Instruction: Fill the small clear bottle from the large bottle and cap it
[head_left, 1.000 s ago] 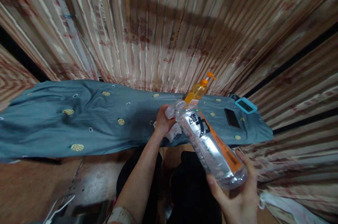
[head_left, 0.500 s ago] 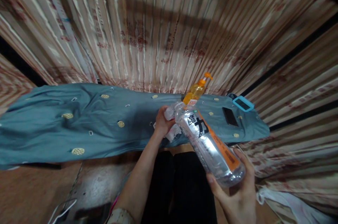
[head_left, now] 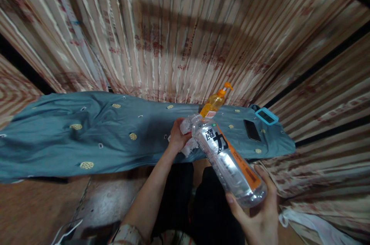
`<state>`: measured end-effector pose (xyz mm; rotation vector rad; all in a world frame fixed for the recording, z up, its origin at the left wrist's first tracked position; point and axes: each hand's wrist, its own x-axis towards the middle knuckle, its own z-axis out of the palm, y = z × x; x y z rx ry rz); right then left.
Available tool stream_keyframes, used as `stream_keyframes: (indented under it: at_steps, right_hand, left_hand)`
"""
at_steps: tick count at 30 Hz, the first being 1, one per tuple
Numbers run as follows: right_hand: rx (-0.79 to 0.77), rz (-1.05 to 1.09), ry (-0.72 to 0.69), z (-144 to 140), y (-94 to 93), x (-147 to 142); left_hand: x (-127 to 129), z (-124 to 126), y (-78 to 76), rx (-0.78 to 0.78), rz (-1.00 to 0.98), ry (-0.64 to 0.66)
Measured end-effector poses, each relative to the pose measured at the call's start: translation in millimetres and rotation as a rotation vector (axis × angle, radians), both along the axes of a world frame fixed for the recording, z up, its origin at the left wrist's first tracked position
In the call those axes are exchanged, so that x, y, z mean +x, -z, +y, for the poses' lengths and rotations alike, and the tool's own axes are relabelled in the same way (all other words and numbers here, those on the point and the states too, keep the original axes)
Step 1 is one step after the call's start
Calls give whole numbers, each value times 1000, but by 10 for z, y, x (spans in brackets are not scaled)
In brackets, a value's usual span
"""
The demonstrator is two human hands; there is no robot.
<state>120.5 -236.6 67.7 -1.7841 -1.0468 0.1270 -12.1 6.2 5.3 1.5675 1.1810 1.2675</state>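
A clear plastic bottle with a silver and orange label lies tilted across the view, its neck up and to the left. Its base rests in my right hand, thumb and fingers on either side. At the neck end, my left hand is closed around crumpled white tissue, pressed near the mouth of the bottle. Just behind the neck stands an orange pump bottle, its lower part hidden by the clear bottle.
A blue-green cloth with yellow pineapple prints covers the narrow table. At its right end lie a black phone and a blue-framed device. Patterned curtains hang behind. A white bag is at lower right.
Both hands keep their holds on the tissue and the bottle, with hardly any movement. The view has shifted slightly, and my legs below have moved apart.
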Motion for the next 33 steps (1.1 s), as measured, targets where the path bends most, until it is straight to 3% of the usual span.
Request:
stream_keyframes:
  at_steps: [10,19,27,33]
  right_hand:
    - [13,135,78,7,-153,-204]
    - [42,29,38,-18,-11,-66]
    - [32,-24,-23,-45,-14,10]
    - [60,31,29,-13,-38,-70]
  left_hand:
    - [-36,-8,41,27,33,47]
    - [-56,30,74,49,58,76]
    - [-33,59,97,75,58,74]
    - [-25,55,87,76,77,64]
